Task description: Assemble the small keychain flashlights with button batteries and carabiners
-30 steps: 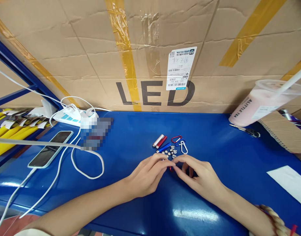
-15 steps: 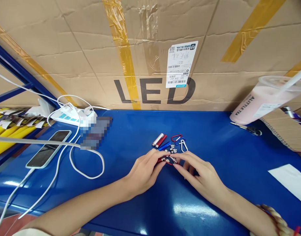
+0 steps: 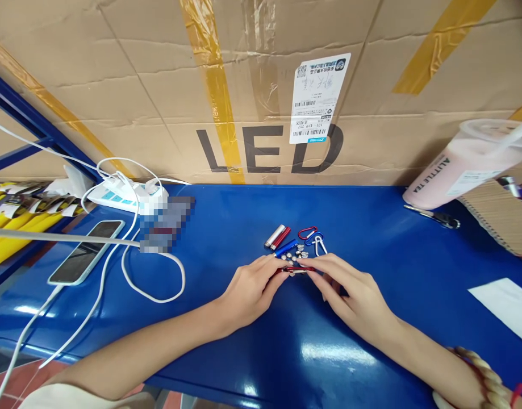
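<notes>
A red carabiner (image 3: 301,270) is stretched between my hands, close above the blue tabletop. My left hand (image 3: 252,289) pinches its left end between thumb and fingers; a bit of red at these fingertips is mostly hidden. With thumb and forefinger, my right hand (image 3: 356,292) grips the right end. Just beyond the fingertips lie several small silver metal parts (image 3: 302,251). A blue tube (image 3: 286,249) rests beside them, with a silver tube (image 3: 274,236) and a red tube (image 3: 281,238) behind. Blue (image 3: 316,234) and silver (image 3: 321,246) carabiners lie together with another red one.
A large cardboard box (image 3: 158,85) walls off the back. To the left are a charging phone (image 3: 88,253), white cables and a power strip (image 3: 120,196). A pink drink cup (image 3: 452,165), keys (image 3: 433,217) and white paper (image 3: 503,307) lie right.
The red carabiner has turned so its long side lies crosswise between my hands. My fingertips have shifted slightly, and the view has tilted a little.
</notes>
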Motion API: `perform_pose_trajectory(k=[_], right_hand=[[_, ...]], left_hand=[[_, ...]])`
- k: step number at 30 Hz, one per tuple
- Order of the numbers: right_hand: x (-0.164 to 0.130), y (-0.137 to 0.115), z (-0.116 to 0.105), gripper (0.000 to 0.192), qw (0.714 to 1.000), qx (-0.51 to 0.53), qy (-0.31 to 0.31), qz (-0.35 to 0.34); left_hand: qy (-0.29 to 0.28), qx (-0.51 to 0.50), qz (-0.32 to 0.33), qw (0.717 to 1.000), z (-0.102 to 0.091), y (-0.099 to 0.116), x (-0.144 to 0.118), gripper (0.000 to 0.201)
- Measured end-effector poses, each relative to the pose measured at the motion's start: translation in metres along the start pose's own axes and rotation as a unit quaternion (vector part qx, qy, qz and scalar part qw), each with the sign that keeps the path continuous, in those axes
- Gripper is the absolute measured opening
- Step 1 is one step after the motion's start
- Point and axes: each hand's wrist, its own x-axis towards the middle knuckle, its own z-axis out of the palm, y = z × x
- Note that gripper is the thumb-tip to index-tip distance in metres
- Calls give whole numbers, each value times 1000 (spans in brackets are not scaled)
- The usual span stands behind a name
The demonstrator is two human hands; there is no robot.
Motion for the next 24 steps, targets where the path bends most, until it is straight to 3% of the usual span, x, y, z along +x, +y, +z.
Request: perform_pose_trajectory(k=[12, 17, 24], right_hand=[[1, 1, 1, 33, 998, 2, -60, -7], [-2, 4, 2, 31, 995, -47, -68, -63], [4, 1, 1, 36, 967, -177, -97, -153]], left_hand=[[-50, 91, 12, 995, -1, 1, 0, 44], [-64, 97, 58, 992, -1, 0, 1, 45], [-84, 75, 35, 993, -1, 0, 1, 49]])
